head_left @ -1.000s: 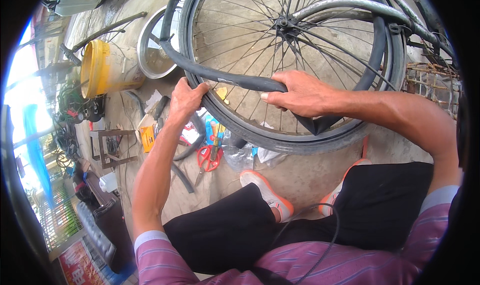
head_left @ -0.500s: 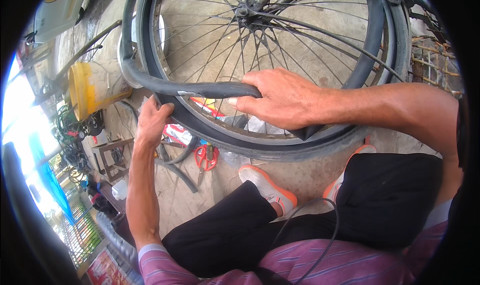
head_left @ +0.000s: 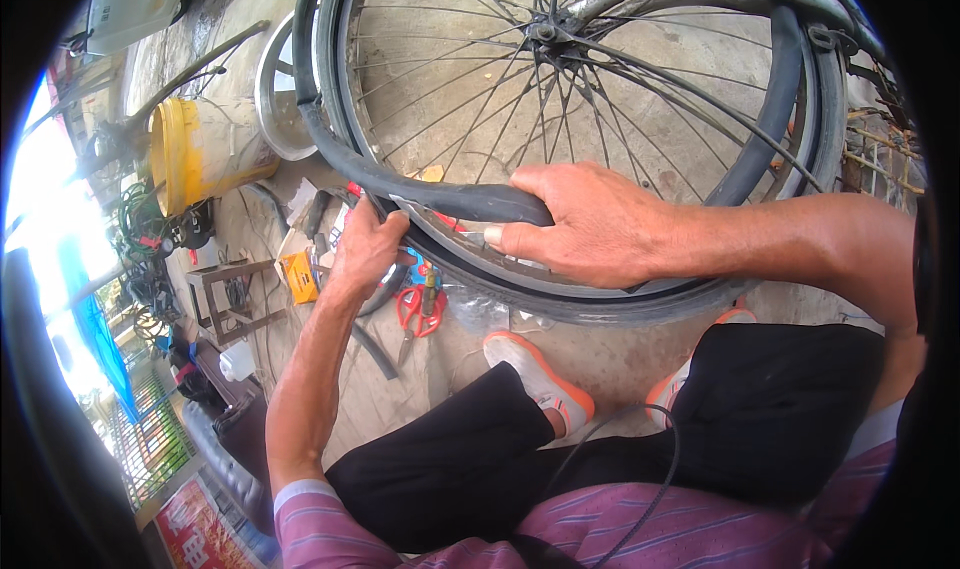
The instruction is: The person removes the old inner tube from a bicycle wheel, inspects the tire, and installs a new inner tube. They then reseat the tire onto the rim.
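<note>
A spoked bicycle wheel point(head_left: 560, 59) stands upright in front of me, its black tyre point(head_left: 620, 294) near the ground. A black inner tube point(head_left: 350, 159) hangs out of the tyre and curves up the wheel's left side. My right hand point(head_left: 590, 224) is closed around the tube where it meets the rim. My left hand point(head_left: 365, 249) grips the tyre's edge a little further left, thumb on the tube.
A yellow bucket point(head_left: 195, 154) and a metal basin point(head_left: 275, 104) sit at the left. Red-handled pliers point(head_left: 415, 309), a small yellow box point(head_left: 298, 274) and loose rubber strips lie on the concrete below the wheel. My feet in orange-and-white shoes point(head_left: 540, 379) rest under it.
My view has shifted, so the wheel sits further right in the picture. My right hand slid a little along the tube. My left hand stays at the tyre's edge.
</note>
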A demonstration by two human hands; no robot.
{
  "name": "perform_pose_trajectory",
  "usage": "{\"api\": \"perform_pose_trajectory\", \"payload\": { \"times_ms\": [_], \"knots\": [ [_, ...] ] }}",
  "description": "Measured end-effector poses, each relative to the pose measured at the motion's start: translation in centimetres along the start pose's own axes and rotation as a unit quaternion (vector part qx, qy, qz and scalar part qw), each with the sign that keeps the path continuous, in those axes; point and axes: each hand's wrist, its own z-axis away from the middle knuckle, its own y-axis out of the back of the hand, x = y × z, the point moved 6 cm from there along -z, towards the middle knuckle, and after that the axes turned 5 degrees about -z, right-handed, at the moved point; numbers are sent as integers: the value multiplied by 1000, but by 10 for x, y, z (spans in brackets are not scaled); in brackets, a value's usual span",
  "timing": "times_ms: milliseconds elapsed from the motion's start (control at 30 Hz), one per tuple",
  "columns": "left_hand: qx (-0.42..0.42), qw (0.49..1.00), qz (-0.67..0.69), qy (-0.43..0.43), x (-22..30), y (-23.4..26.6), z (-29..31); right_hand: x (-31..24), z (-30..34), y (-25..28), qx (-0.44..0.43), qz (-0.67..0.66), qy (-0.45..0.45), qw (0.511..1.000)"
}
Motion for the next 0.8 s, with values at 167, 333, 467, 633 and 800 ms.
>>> {"api": "perform_pose_trajectory", "payload": {
  "times_ms": [167, 333, 467, 633, 800],
  "knots": [
    [-116, 987, 99, 43, -9, -66, 60, -7, 2, -27, -33, 88, 97, 991],
    [-131, 970, 158, 129, -30, -97, 73, 7, 3, -51, -82, 130, 135, 979],
    [-42, 980, 161, 111, -40, -73, 48, 34, 10, -66, -87, 171, 127, 973],
    [95, 986, 130, 37, -27, -9, -13, 32, 10, -66, -120, 159, 96, 975],
    [162, 983, 39, -77, -24, 44, -65, 24, 13, -70, -122, 143, 79, 979]
  ]
}}
